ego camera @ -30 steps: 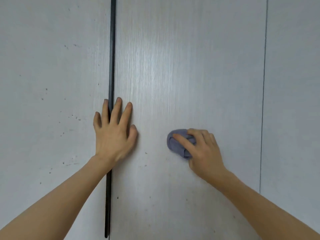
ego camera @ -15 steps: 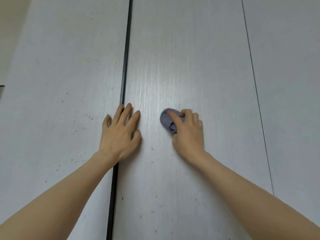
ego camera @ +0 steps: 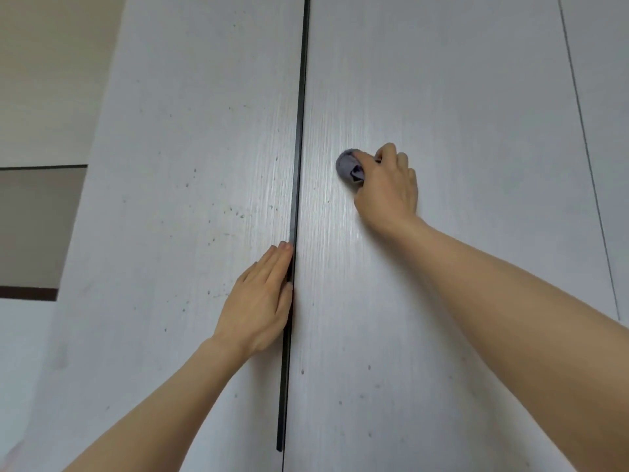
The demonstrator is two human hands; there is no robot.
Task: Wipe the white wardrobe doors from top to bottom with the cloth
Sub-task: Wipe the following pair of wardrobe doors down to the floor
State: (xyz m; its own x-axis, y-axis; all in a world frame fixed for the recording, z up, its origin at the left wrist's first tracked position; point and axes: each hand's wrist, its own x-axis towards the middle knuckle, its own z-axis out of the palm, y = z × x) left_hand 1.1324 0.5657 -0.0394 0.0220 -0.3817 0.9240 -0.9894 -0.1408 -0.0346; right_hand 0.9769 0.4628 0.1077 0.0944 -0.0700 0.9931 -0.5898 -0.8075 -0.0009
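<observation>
Two white wardrobe doors fill the view: the left door [ego camera: 190, 199] carries many small dark specks, and the middle door [ego camera: 459, 97] shows a glossy patch. A black strip [ego camera: 299, 131] runs down the gap between them. My right hand [ego camera: 388, 189] grips a bunched grey-blue cloth [ego camera: 349, 166] and presses it against the middle door, high up and right of the strip. My left hand [ego camera: 262, 301] lies flat on the left door with straight fingers, its fingertips at the black strip, lower than the cloth.
A third white door [ego camera: 609, 131] begins behind a thin seam at the right. At the far left are a beige wall [ego camera: 51, 80] and a darker panel [ego camera: 34, 226] beside the wardrobe's side.
My right hand has carried the cloth upward on the middle door. My left hand has shifted left, off the middle door, and now lies on the left door at the strip. The view has tilted up.
</observation>
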